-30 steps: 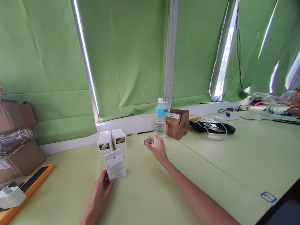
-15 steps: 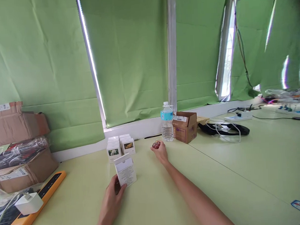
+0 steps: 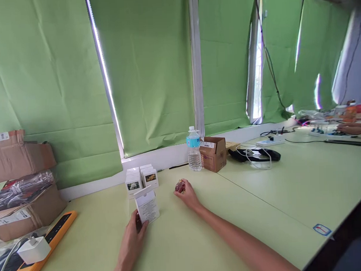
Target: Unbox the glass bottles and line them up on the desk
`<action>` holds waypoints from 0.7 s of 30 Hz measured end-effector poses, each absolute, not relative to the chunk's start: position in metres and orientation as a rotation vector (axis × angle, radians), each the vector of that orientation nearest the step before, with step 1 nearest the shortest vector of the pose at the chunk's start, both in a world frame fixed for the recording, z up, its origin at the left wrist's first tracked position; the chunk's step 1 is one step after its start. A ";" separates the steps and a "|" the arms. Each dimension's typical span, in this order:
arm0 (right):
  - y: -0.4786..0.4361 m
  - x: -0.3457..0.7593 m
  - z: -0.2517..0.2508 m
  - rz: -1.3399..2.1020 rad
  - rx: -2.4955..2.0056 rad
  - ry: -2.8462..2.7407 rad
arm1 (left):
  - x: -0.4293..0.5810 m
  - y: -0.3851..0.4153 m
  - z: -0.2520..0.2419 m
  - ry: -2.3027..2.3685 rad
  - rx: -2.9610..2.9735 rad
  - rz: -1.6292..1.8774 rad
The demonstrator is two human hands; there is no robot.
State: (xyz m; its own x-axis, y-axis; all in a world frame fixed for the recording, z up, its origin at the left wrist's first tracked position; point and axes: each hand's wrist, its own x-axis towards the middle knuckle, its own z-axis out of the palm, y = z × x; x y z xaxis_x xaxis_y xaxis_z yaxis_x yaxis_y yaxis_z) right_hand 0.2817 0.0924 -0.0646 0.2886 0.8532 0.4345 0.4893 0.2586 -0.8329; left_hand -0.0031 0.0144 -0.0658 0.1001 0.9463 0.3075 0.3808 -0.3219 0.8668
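Note:
My left hand [image 3: 131,240] grips a small white carton [image 3: 148,207] by its lower left side. The carton stands tilted on the table, its top flap raised and printed text facing me. To its right, the fingers of my right hand [image 3: 188,195] close round a small, round, dark-red glass ornament [image 3: 180,186] with gold-coloured parts. My fingers cover some of the ornament. Just behind the carton are two rows of similar white boxes [image 3: 133,185], with flower pictures on the front ones.
A water bottle [image 3: 194,153] and an open cardboard box [image 3: 213,156] stand by the window ledge. Right of them lies a black strap-like device [image 3: 255,154] with a white cable. An orange power strip [image 3: 61,230] and stacked parcels [image 3: 29,208] occupy the left. Another person's hand [image 3: 353,128] shows far right.
My right hand has drawn the red ornament toward me, away from the water bottle. The view has turned a little right, bringing another person's hand in. The left hand keeps holding the carton.

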 end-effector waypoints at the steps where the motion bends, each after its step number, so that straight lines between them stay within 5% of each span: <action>1: 0.083 0.279 -0.065 0.406 -1.374 -1.387 | -0.002 0.015 -0.067 1.306 1.792 1.198; 11: -0.017 0.225 -0.063 0.591 -1.262 -1.576 | 0.008 -0.023 -0.021 1.736 1.927 1.582; 21: -0.057 0.185 -0.055 0.762 -1.169 -1.616 | 0.035 -0.054 -0.019 1.478 2.250 0.972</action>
